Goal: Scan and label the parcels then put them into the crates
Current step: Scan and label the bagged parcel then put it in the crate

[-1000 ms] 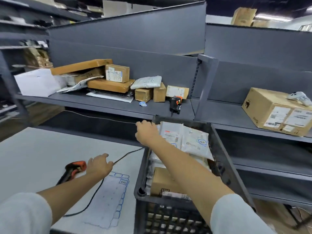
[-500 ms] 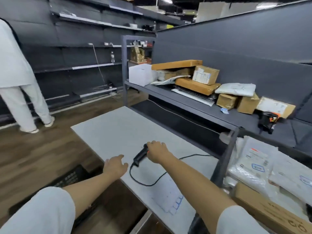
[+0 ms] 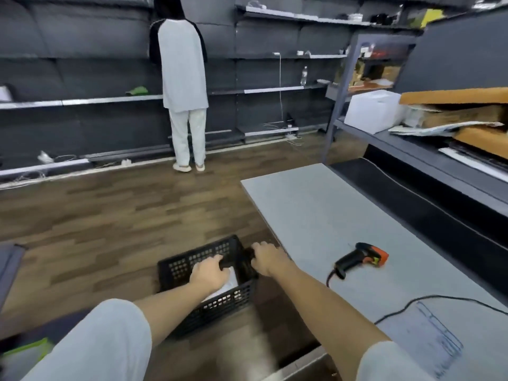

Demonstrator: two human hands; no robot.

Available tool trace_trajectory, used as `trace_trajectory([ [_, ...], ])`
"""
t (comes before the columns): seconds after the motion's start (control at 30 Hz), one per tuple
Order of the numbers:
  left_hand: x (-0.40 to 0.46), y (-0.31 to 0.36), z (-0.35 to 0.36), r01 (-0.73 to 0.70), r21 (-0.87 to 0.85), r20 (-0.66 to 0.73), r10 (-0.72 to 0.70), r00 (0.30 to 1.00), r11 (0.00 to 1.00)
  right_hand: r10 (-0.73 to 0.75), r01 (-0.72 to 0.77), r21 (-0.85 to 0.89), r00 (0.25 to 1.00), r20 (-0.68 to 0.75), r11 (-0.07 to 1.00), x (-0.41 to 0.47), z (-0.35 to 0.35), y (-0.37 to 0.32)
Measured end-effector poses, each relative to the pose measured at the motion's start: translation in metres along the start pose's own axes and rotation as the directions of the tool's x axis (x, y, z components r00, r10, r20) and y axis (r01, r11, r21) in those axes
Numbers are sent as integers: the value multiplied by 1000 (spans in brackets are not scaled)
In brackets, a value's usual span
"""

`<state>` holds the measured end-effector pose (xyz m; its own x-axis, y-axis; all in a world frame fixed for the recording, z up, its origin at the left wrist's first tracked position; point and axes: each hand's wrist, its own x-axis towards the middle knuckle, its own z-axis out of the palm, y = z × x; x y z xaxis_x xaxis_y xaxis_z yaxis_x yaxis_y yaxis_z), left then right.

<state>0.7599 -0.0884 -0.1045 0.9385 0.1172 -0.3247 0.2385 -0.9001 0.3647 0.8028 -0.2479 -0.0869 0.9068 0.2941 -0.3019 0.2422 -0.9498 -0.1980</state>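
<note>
Head view looks down at a black plastic crate [image 3: 192, 268] that stands on the wooden floor [image 3: 110, 215], just beside the left edge of the grey table [image 3: 316, 210]. Both hands are at the far right corner of the crate. The left hand [image 3: 209, 274] has its fingers curled over the rim there, and it grips the crate from the inside. The right hand [image 3: 266, 258] is closed around the same corner from the outside, near the table edge. The two hands are very close to each other, with only the dark rim between them. Inside the crate, under the left hand, a white parcel [image 3: 226, 284] lies flat; only a part of it shows.

On the table a black and orange scanner [image 3: 360, 257] lies on its side, well apart from the hands, and its black cable [image 3: 439, 299] runs toward the right edge of the picture. Near the close end of the table lies a sheet of labels [image 3: 428, 336] with blue outlines; it is blurred.

To the right is a dark shelf [image 3: 412, 149] that carries a white box [image 3: 373, 110] and several flat cardboard boxes [image 3: 453, 105]. In the background another person [image 3: 182, 78] in light clothes stands with the back to the camera, facing a wall of dark shelving.
</note>
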Motion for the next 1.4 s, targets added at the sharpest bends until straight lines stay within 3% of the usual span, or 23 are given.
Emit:
trace_trajectory([
  [0.17, 2, -60, 5, 121, -10, 15, -121, 993, 993, -12, 13, -5, 989, 145, 1000, 33, 35, -33],
  [0.37, 23, -91, 3, 215, -78, 24, -214, 977, 974, -43, 49, -22, 975, 220, 999, 66, 56, -47],
  [0.73, 127, -88, 2, 311, -161, 104, -297, 949, 937, -46, 31, 47, 932, 359, 998, 194, 69, -25],
  [1.07, 229, -75, 8, 332, -63, 243, -308, 920, 941, -71, 68, 25, 851, 520, 997, 289, 82, 5],
  [1.4, 259, -93, 23, 453, -197, 282, -392, 876, 870, -41, -20, 91, 782, 622, 996, 337, 109, 5],
])
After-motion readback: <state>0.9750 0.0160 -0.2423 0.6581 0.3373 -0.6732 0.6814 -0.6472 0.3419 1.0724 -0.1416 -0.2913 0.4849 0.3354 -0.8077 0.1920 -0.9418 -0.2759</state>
